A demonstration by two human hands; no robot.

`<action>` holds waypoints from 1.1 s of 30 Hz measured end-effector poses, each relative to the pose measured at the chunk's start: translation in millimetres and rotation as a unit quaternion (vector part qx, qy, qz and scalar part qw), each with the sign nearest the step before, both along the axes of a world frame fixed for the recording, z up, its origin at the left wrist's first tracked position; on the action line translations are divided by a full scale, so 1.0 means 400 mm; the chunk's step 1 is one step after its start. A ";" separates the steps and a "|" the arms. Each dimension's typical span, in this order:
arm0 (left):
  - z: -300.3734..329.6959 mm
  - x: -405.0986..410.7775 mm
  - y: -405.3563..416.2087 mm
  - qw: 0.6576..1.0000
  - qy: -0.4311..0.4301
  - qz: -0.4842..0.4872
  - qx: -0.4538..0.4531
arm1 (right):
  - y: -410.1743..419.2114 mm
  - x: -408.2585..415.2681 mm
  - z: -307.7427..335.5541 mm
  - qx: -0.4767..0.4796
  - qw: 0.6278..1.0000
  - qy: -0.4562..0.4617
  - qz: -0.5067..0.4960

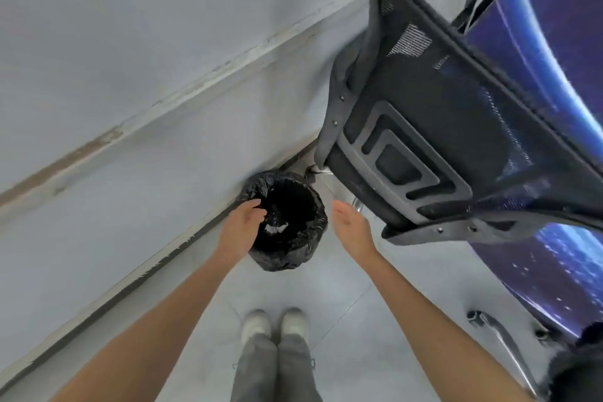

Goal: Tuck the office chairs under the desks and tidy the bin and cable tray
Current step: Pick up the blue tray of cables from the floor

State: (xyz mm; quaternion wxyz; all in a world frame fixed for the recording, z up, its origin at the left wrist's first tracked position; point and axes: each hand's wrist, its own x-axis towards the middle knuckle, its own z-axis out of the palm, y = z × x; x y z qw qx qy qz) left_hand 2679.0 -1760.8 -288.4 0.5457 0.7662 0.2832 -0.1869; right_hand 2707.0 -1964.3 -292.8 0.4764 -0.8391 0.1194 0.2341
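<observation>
Black liner: a glossy black plastic bag is fitted over the bin (287,222), which is seen at centre frame on the floor, close against the wall base.
Bin contents: a pale scrap is visible inside; nothing more can be told in the dark interior.
Left hand (239,228): the near-left rim of the bin is gripped, with the fingers (257,204) curled over the liner edge.
Right hand (352,228): held just right of the bin, apart from it, palm turned inward, fingers released and nearly straight; nothing is held.
Office chair (434,127): a black mesh back on a grey frame is seen at upper right, close to the right hand but not touched.
Floor (342,303): pale grey tiles; two light shoes (277,325) are seen at lower centre.
Wall (130,59): grey, scuffed along a diagonal band at left.
</observation>
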 end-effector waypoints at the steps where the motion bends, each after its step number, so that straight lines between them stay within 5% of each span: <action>1: 0.071 -0.013 -0.012 1.000 -0.010 0.005 -0.005 | -0.015 -0.024 0.068 0.015 1.000 -0.010 -0.004; 9: 0.486 -0.245 -0.170 0.984 -0.110 -0.103 -0.098 | -0.184 -0.366 0.460 0.181 0.960 -0.014 -0.212; 20: 0.561 -0.376 -0.356 0.937 -0.054 -0.299 -0.171 | -0.273 -0.795 0.536 0.228 0.848 -0.033 -0.476; 22: 0.558 -0.355 -0.392 0.900 -0.047 -0.396 -0.177 | -0.263 -0.818 0.530 0.210 0.813 -0.064 -0.540; 26: 0.549 -0.301 -0.440 0.801 -0.033 -0.579 -0.150 | -0.198 -0.865 0.542 0.200 0.684 -0.113 -0.692; 33: 0.527 -0.361 -0.604 0.616 0.015 -0.773 -0.148 | 0.044 -0.998 0.526 0.158 0.480 -0.120 -0.854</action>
